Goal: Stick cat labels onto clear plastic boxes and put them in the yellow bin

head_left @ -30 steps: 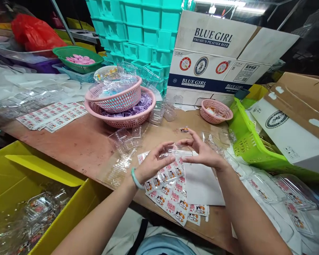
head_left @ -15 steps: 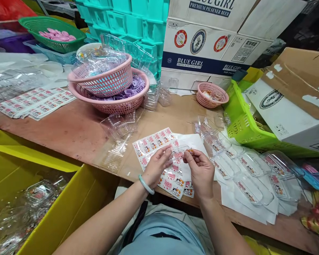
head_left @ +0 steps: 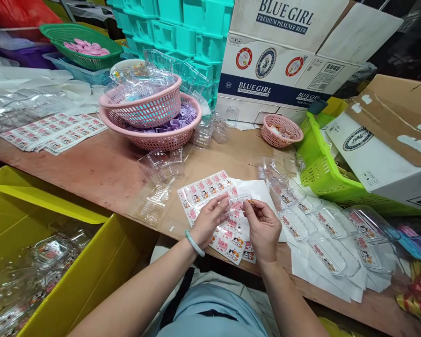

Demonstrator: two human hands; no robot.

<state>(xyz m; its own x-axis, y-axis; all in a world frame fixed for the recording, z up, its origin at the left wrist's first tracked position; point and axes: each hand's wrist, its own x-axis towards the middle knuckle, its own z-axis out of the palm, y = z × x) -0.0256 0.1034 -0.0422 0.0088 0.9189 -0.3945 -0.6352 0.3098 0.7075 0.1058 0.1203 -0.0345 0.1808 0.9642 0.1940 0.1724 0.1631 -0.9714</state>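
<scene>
Between my hands is a small clear plastic case (head_left: 239,198), with a pink lettered cat sticker (head_left: 237,205) showing at it. My left hand (head_left: 212,216), a pale bangle on its wrist, grips the case's left end between thumb and fingers. At the right end, the thumb and bent fingers of my right hand (head_left: 264,228) pinch the sticker's orange cat end; whether they also grip the case I cannot tell. Beneath both hands lie sticker sheets (head_left: 205,189) printed with pink letters and cats, and white backing paper (head_left: 261,188).
Stickered clear cases (head_left: 328,220) lie on white paper at right. Pink baskets (head_left: 154,140) with purple parts and clear pieces stand at back left, a small pink basket (head_left: 281,135) further right. A yellow bin (head_left: 80,267) is at lower left, a green crate (head_left: 315,159) at right.
The view has shifted slightly, so the background sits a little further right. Both hands keep nearly the same pose at the case and sticker.
</scene>
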